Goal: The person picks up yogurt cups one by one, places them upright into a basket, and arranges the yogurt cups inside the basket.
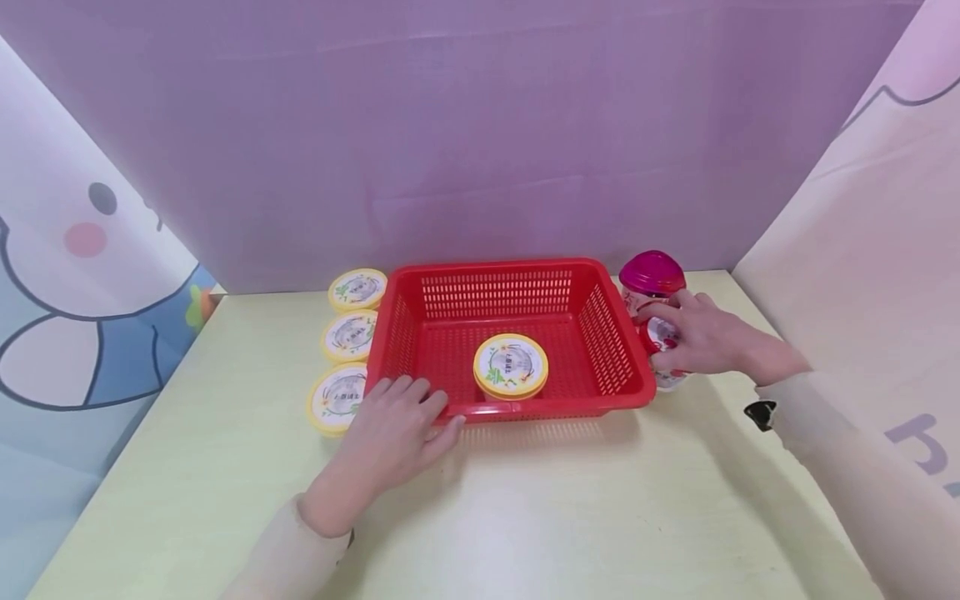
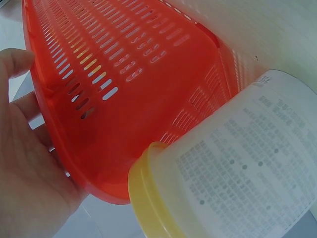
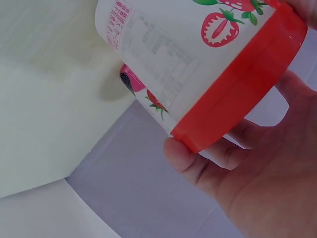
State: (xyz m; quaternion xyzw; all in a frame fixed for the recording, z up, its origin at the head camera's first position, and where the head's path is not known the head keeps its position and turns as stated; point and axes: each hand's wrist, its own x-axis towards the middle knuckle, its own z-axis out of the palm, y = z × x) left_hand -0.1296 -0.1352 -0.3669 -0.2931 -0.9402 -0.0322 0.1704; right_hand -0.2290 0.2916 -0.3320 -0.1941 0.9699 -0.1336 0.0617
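My left hand (image 1: 397,433) grips the front left corner of the red plastic basket (image 1: 498,268), its fingers over the rim. In the left wrist view the thumb lies against the rim, and a yellow-lidded tub (image 2: 237,163) stands beside that corner. To the right of the basket, my right hand (image 1: 705,337) holds a white strawberry-print tub (image 3: 163,54) by its red lid (image 3: 242,84), fingers spread round the edge. Its lower part is partly covered by the hand in the head view. Inside the basket, near the front wall, sits another yellow-lidded tub (image 1: 511,365).
Two more yellow-lidded tubs, a back one (image 1: 358,288) and a middle one (image 1: 350,335), line the basket's left side. A magenta-lidded cup (image 1: 652,273) stands behind the strawberry tub. Purple cloth (image 1: 480,150) hangs behind the pale table (image 1: 525,517).
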